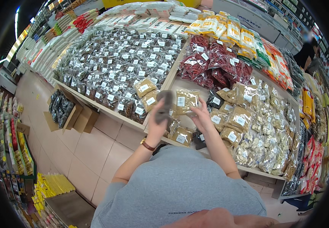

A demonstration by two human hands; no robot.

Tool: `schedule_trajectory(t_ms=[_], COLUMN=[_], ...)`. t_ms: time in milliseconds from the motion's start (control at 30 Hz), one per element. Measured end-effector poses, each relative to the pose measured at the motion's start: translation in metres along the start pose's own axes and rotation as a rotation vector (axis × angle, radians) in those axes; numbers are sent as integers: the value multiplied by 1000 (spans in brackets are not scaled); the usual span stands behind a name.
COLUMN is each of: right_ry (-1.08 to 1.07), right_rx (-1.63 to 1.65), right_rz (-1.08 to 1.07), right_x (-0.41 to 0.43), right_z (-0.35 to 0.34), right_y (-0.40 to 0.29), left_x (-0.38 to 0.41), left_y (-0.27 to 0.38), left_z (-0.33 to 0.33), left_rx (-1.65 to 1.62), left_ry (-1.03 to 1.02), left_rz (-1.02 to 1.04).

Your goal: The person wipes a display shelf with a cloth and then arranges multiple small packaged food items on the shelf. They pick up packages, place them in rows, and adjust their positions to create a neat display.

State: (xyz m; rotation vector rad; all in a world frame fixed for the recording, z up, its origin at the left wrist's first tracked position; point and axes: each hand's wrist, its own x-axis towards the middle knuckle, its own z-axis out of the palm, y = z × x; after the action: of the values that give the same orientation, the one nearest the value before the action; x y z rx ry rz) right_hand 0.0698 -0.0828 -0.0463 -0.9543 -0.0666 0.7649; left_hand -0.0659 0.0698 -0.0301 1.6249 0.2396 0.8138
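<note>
My right hand (pixel 203 116) grips the lower right edge of a clear plastic bag of tan seeds or spice (pixel 188 102), which bears a white label. My left hand (pixel 158 121) holds a grey-brown cloth (pixel 164 107), blurred, just left of that bag. Both hands are over the low-walled display bin in front of me. Two similar tan bags (pixel 144 87) lie left of the cloth, on rows of dark labelled bags (pixel 124 68). Below my hands, another tan bag (pixel 182 135) rests near the bin's front edge.
Bags of dried red chillies (pixel 200 52) fill the bin's back. More tan bags (pixel 240 118) and bags of pale dried slices (pixel 248 149) lie to the right. An opened cardboard box (pixel 80 118) with dark bags stands on the tiled floor. Farther right is another person (pixel 305 54).
</note>
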Motion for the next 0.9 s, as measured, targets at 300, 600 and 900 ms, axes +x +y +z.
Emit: schedule_trajectory(t_ms=[300, 600, 900], right_ry=[-272, -309, -375], right_rx=[5, 108, 40], right_rz=[-79, -129, -126], right_x=[-23, -27, -31], right_z=[18, 26, 25], right_y=[10, 8, -9], left_x=[25, 18, 22], left_y=[32, 36, 47], left_z=[20, 25, 15], left_rx=[551, 511, 511], left_ry=[-338, -285, -330], left_rz=[401, 406, 488])
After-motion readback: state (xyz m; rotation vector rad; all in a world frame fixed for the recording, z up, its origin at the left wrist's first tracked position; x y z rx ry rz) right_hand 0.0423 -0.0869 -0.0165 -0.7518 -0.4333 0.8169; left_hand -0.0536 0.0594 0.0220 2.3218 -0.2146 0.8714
